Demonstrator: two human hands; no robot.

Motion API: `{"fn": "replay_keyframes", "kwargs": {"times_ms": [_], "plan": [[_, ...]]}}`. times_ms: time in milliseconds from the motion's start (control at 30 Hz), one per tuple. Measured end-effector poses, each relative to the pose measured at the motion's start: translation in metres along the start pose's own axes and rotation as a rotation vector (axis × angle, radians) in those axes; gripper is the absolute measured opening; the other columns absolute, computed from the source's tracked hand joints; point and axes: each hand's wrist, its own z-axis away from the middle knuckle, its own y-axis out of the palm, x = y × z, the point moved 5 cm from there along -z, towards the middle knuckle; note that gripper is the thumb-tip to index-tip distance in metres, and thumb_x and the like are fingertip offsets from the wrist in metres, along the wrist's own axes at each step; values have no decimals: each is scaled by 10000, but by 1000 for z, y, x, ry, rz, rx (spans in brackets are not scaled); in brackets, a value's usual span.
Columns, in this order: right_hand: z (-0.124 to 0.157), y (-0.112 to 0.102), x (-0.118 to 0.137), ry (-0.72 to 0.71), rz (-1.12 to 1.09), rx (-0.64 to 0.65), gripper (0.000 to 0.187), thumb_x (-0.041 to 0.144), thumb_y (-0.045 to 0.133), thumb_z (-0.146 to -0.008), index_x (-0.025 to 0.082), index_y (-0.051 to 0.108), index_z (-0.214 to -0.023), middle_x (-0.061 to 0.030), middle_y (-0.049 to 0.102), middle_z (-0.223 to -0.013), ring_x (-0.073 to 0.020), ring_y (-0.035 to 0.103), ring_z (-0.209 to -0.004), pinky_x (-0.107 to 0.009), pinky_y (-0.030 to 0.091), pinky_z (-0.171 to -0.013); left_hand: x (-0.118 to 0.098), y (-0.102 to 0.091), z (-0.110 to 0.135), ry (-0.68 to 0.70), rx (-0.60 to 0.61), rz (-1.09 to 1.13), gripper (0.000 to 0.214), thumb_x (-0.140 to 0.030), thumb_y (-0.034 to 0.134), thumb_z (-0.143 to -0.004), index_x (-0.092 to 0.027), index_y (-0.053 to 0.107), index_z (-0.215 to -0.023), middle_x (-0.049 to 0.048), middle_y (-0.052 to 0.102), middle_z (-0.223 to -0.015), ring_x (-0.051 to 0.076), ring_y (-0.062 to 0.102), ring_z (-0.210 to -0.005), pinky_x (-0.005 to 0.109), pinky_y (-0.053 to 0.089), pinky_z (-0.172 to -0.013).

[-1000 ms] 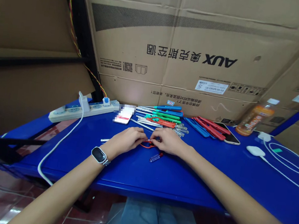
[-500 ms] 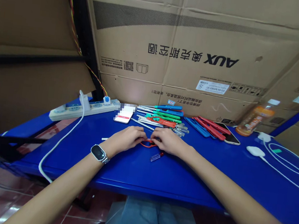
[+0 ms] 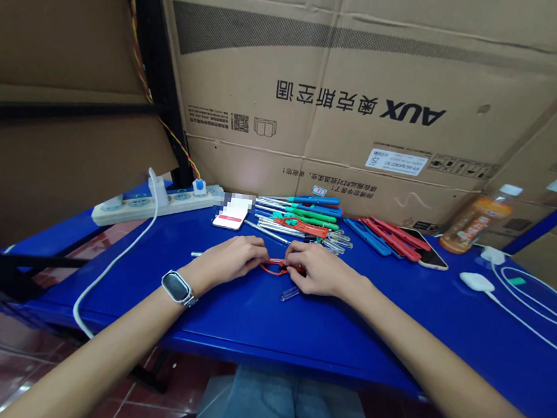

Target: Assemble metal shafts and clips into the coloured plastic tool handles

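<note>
My left hand (image 3: 239,261) is closed around the left part of an orange long-reach lighter handle (image 3: 271,270) with a loop-shaped opening. A silvery metal tube (image 3: 195,254) sticks out to the left, beyond that hand. At the handle's right end, the bent fingers of my right hand (image 3: 320,271) pinch it; the fingertips are partly hidden. A small clear plastic piece (image 3: 289,295) lies on the blue table (image 3: 245,323) just below my right fingers. Behind my hands is a pile with another orange handle (image 3: 309,228) and several clear plastic pieces (image 3: 339,241).
Blue-handled (image 3: 317,201) and green-handled lighters (image 3: 312,215) with metal tubes lie at the back. Red handle shells (image 3: 396,239) rest near a phone (image 3: 434,257). A drink bottle (image 3: 478,222), white charger (image 3: 476,282), second phone (image 3: 232,212) and power strip (image 3: 163,202) surround the work area.
My right hand has shifted slightly down and now covers the reddish end of the clear piece. My left wrist has moved a little left and the orange handle has shifted slightly left.
</note>
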Motion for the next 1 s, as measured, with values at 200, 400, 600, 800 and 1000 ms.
{"fn": "replay_keyframes", "kwargs": {"times_ms": [200, 400, 600, 800, 1000], "plan": [[-4, -1, 3, 51, 76, 47, 206, 163, 489, -896, 154, 658, -779, -59, 600, -885, -120, 488, -622, -277, 326, -620, -4, -1, 1, -13, 22, -60, 216, -127, 477, -947, -179, 676, -881, 47, 627, -919, 158, 607, -763, 249, 448, -692], [-3, -2, 5, 77, 110, 66, 221, 190, 473, -928, 152, 663, -821, -69, 612, -929, -121, 507, -626, -284, 305, -603, -4, -1, 4, 5, 36, -85, 195, -107, 503, -914, -179, 679, -873, 54, 628, -944, 164, 610, -771, 259, 462, -705], [-2, 2, -3, 88, 42, -9, 204, 180, 476, -938, 152, 678, -931, -71, 644, -956, -147, 582, -747, -266, 362, -673, -2, -1, 8, 30, 17, -63, 194, -124, 487, -931, -168, 670, -888, 63, 638, -977, 164, 617, -797, 262, 473, -731], [-11, 5, -15, 180, -92, -80, 156, 107, 546, -850, 155, 693, -827, -56, 707, -870, -154, 624, -778, -250, 412, -705, -4, 0, 7, 25, -10, -74, 219, -128, 468, -924, -172, 674, -985, 71, 638, -973, 185, 619, -850, 278, 485, -761], [-22, 9, -28, 320, -264, -51, 122, 112, 651, -745, 157, 672, -856, -7, 720, -739, -123, 632, -634, -214, 416, -580, -4, 1, 8, 20, -19, -51, 242, -128, 463, -925, -175, 679, -1024, 73, 631, -974, 186, 612, -833, 289, 489, -747]]}}
